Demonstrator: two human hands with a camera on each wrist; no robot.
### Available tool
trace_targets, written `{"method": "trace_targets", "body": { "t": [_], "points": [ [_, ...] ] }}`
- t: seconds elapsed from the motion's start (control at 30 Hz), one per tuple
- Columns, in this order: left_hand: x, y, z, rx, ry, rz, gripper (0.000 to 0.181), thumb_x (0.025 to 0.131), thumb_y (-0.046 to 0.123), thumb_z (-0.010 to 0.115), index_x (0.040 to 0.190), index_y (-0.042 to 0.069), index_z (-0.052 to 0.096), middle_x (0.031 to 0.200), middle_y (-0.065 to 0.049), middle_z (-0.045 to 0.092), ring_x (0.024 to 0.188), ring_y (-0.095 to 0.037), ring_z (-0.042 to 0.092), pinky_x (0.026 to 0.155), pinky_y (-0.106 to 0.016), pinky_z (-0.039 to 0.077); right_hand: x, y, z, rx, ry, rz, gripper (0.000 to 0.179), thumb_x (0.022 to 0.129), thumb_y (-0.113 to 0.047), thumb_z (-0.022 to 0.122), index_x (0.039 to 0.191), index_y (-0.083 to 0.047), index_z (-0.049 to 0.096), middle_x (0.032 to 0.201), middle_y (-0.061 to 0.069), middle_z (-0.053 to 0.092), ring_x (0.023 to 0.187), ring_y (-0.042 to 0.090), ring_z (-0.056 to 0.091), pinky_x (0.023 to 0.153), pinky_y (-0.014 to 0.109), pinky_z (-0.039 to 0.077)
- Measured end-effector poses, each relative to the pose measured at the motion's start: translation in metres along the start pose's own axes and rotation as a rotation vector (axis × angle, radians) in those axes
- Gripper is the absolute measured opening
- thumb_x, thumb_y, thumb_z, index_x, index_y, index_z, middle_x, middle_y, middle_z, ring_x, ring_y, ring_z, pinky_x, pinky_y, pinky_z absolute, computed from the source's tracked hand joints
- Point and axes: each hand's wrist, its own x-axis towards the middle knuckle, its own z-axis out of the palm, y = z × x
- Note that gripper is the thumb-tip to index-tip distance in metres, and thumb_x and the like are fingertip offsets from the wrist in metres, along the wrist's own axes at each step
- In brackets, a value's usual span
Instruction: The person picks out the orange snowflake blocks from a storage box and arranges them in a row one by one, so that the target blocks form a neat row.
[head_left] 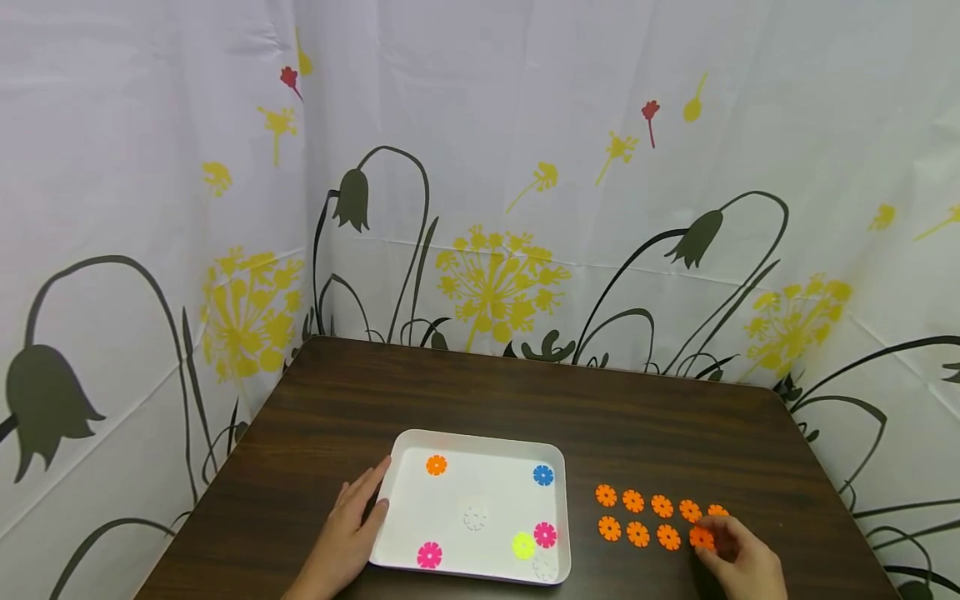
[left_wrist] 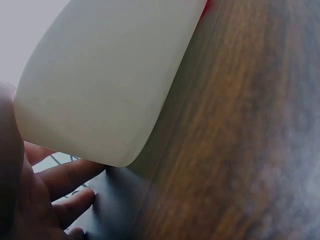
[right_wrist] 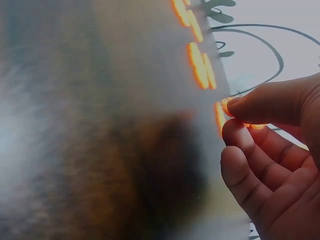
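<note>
Along the left side of a shallow white tray (head_left: 472,446), my left hand (head_left: 341,529) rests with fingers extended and the thumb at the rim. The left wrist view shows the tray's outer wall (left_wrist: 105,90) with fingers against it. To the tray's right, orange notched discs (head_left: 637,534) lie in two rows. My right hand (head_left: 742,558) pinches the orange notched disc (head_left: 702,538) at the right end of the near row between thumb and fingertips. In the right wrist view the thumb (right_wrist: 270,102) covers most of it.
Inside the tray lie an orange disc (head_left: 437,465), a blue disc (head_left: 543,475), two pink discs (head_left: 430,555), a yellow disc (head_left: 523,546) and two white ones (head_left: 475,518). Around the dark wooden table (head_left: 480,387) hangs a flower-patterned curtain (head_left: 480,125).
</note>
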Motion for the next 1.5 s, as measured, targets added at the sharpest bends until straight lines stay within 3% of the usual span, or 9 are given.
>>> {"method": "trace_targets", "body": {
  "t": [0.33,0.83,1.0,1.17,1.37,1.5],
  "points": [
    [0.0,0.0,0.0,-0.001,-0.013,-0.02,0.057,0.106,0.01,0.06,0.161,0.014,0.046,0.161,-0.019,0.051,0.152,-0.051,0.037,0.125,-0.075,0.011,0.003,0.008,0.006,-0.025,-0.033,-0.015,0.036,0.084,-0.007,0.085,0.117,0.001,0.073,0.094,0.003,0.076,0.074,0.009,0.066,0.062,0.023,0.054],
    [0.001,0.001,-0.001,0.006,-0.011,-0.019,0.057,0.106,0.011,0.06,0.161,0.015,0.046,0.161,-0.018,0.051,0.152,-0.05,0.037,0.125,-0.075,0.011,0.007,0.008,0.001,-0.092,-0.045,-0.035,0.035,0.085,-0.01,0.085,0.115,0.004,0.074,0.105,0.016,0.067,0.078,0.017,0.065,0.064,0.029,0.054],
    [0.0,0.001,-0.001,0.011,-0.012,-0.022,0.057,0.106,0.011,0.06,0.161,0.015,0.046,0.161,-0.018,0.051,0.152,-0.051,0.037,0.125,-0.075,0.012,0.005,0.003,0.001,-0.077,0.007,-0.02,0.033,0.089,-0.014,0.081,0.117,0.002,0.073,0.106,0.016,0.067,0.077,0.017,0.065,0.063,0.029,0.054],
    [0.0,-0.001,-0.001,0.015,-0.008,-0.022,0.057,0.106,0.012,0.06,0.161,0.015,0.046,0.161,-0.018,0.051,0.152,-0.051,0.037,0.125,-0.075,0.012,0.001,-0.018,-0.002,-0.031,0.083,-0.028,0.031,0.092,-0.015,0.08,0.118,0.0,0.073,0.105,0.015,0.068,0.077,0.016,0.065,0.061,0.026,0.055],
    [0.0,-0.002,-0.001,0.002,0.005,0.0,0.057,0.105,0.011,0.061,0.161,0.015,0.048,0.16,-0.019,0.052,0.151,-0.052,0.038,0.124,-0.076,0.012,-0.009,-0.049,0.003,0.043,0.225,-0.198,0.026,0.089,-0.007,0.084,0.114,-0.007,0.076,0.102,0.008,0.071,0.07,0.0,0.058,0.058,0.021,0.053],
    [-0.001,-0.001,0.0,0.001,0.009,0.008,0.057,0.105,0.01,0.061,0.16,0.015,0.048,0.159,-0.02,0.053,0.15,-0.052,0.039,0.124,-0.076,0.013,-0.014,-0.073,0.008,0.098,0.262,-0.304,0.025,0.089,-0.005,0.084,0.111,-0.013,0.077,0.099,0.001,0.071,0.073,-0.002,0.057,0.06,0.021,0.053]
  ]
}}
